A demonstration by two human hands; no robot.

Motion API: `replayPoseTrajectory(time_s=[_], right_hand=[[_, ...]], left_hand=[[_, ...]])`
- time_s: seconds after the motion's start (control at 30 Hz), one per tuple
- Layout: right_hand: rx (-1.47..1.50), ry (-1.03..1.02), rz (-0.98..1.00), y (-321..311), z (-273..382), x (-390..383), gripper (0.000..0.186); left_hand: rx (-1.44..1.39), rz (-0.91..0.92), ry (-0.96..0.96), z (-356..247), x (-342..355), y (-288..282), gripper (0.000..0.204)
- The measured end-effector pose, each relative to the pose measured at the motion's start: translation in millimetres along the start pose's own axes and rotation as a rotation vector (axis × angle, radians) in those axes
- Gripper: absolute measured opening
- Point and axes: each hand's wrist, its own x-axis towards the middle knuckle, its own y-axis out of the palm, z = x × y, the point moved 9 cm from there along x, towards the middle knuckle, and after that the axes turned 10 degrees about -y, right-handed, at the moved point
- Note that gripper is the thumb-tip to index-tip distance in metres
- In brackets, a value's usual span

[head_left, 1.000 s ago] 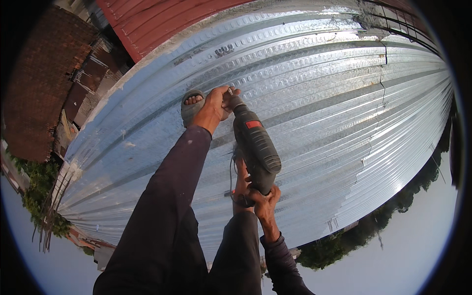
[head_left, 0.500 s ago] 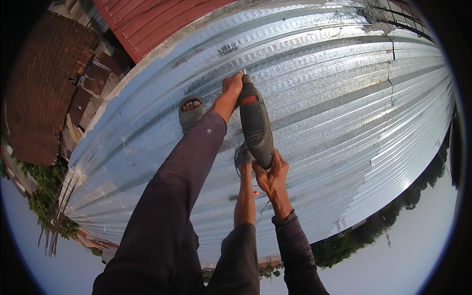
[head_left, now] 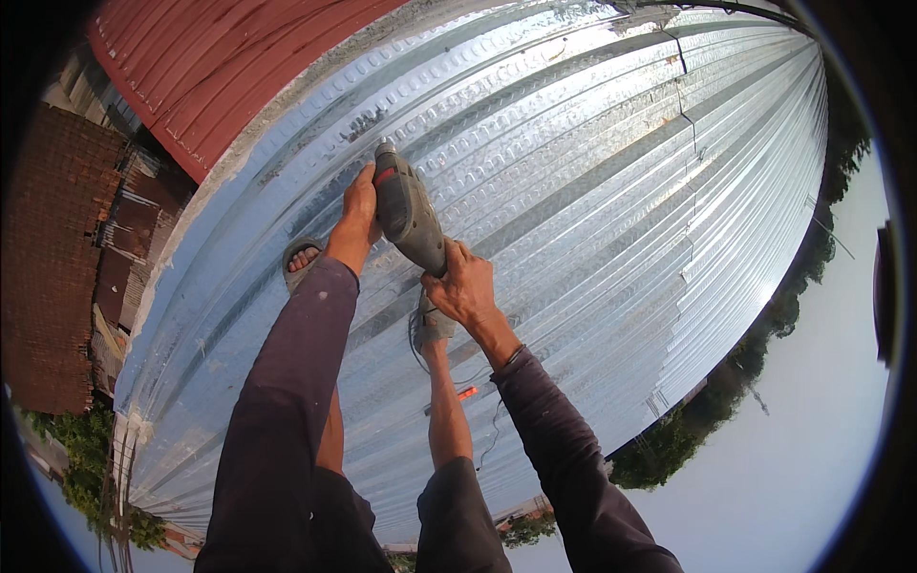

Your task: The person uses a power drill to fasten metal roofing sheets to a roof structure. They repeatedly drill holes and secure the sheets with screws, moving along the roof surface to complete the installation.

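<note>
A dark grey power drill (head_left: 409, 212) with a red band near its front hangs over the corrugated metal roof (head_left: 573, 201), its chuck pointing up and away from me. My left hand (head_left: 359, 208) is wrapped round the drill's front part, on its left side. My right hand (head_left: 466, 285) grips the rear end, where the handle is mostly hidden by my fingers. The drill's tip is close to a raised rib of the sheet; whether it touches I cannot tell.
My sandalled feet stand on the sheets, left foot (head_left: 304, 256) and right foot (head_left: 435, 320). Behind the right leg lie an orange-and-dark tool (head_left: 466, 392) and a thin cable (head_left: 493, 435). A red roof (head_left: 229, 67) adjoins at far left; tree tops (head_left: 659, 456) line the right edge.
Both hands and the drill have shifted left in the picture, and the drill leans further left. The view has also turned, so the roof and feet sit differently. The grip stays the same.
</note>
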Motion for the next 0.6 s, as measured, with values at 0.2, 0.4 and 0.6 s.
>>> replayPoseTrajectory(time_s=[0.2,0.4,0.6], right_hand=[[0.001,0.053,0.109,1.6,1.6,8.6,0.059],[-0.032,-0.027,-0.008,-7.4,-1.2,13.0,0.060],[0.020,0.060,0.010,-7.6,-3.0,9.9,0.053]], left_hand=[[0.049,-0.098,0.042,-8.7,-5.8,-6.6,0.050],[0.036,-0.142,0.090,-10.9,-6.2,4.6,0.049],[-0.012,-0.153,0.062,-2.6,-12.8,2.7,0.041]])
